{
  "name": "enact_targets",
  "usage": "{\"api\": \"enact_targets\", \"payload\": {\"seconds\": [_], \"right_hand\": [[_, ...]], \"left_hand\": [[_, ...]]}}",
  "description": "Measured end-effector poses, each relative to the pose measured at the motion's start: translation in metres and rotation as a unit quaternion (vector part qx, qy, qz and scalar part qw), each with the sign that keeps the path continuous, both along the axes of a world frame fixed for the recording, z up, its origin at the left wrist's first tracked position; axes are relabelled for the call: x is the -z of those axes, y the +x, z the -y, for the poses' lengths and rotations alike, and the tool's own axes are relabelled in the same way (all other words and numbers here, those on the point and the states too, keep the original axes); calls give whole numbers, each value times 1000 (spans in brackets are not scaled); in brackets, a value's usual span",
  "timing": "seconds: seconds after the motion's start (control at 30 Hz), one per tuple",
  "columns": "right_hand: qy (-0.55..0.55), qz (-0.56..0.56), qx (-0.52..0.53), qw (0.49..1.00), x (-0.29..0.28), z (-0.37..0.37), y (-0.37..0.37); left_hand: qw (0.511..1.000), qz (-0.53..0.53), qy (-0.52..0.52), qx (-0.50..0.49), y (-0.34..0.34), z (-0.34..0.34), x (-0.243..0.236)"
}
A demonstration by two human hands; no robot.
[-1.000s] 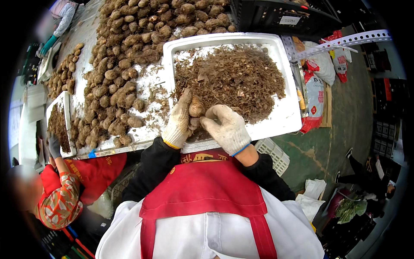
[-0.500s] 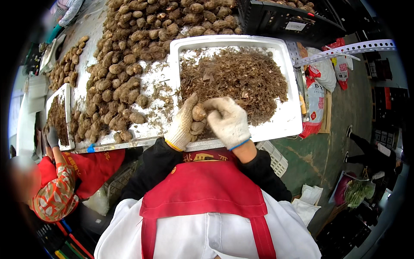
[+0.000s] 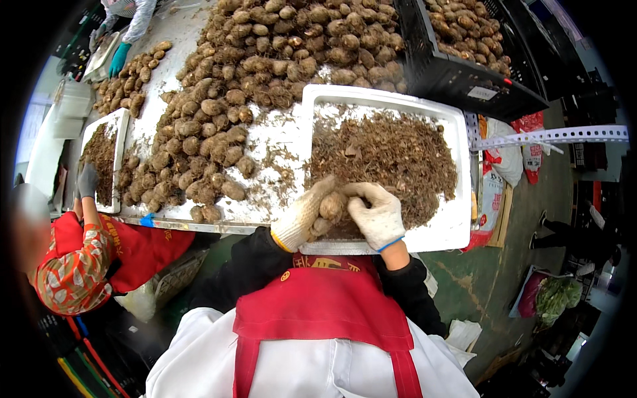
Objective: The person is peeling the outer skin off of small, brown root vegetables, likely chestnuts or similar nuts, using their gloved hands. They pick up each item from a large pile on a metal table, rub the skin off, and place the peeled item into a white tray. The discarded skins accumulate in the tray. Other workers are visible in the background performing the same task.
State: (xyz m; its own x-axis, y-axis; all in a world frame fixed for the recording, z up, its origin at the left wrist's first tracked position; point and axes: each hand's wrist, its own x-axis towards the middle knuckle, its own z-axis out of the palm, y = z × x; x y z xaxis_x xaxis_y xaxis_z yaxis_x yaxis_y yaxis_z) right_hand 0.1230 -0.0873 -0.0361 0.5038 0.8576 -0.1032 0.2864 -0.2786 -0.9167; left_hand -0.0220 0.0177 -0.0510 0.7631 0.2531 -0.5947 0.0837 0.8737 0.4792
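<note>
In my left hand (image 3: 300, 217), gloved in off-white knit, is a small hairy brown taro (image 3: 332, 205); a second taro (image 3: 321, 228) shows below it, against the palm. My right hand (image 3: 378, 215), also gloved, is curled, its thumb and finger pressed to the taro's right side. Both hands are above the near edge of a white foam tray (image 3: 461, 199). Brown fibres and peelings (image 3: 391, 152) fill much of that tray. What lies under my right fingertips is hidden.
A big heap of hairy taros (image 3: 285, 53) covers the table left of and beyond the tray. A black crate (image 3: 458, 73) of taros stands far right. At left, a person in a red apron (image 3: 149, 249) reaches to a smaller tray (image 3: 119, 159); another person's teal glove (image 3: 119, 60) shows far left.
The view has shifted, so the table sits lower and further right. My hands still hold the taro together. The co-worker's teal glove at far left now shows near a smaller taro pile.
</note>
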Motion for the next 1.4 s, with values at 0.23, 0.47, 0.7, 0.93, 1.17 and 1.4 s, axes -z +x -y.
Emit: {"api": "enact_targets", "payload": {"seconds": [0.23, 0.47, 0.7, 0.93, 1.17, 1.4], "right_hand": [[-72, 150, 96, 981, -23, 7, 20], [-47, 129, 147, 980, -26, 27, 18], [-52, 122, 98, 986, -23, 23, -2], [-31, 116, 43, 992, -33, 19, -12], [-7, 116, 47, 992, -28, 34, 0], [49, 142, 74, 986, -28, 23, 17]], "left_hand": [[964, 66, -92, -242, -38, -118, -8], [732, 90, 132, -662, -161, -353, -19], [823, -98, 559, -18, 72, -248, -32], [511, -305, 743, 306, 202, -223, 28], [598, -305, 715, 197, 191, -209, 8], [949, 71, 289, -104, 104, -169, -6]]}}
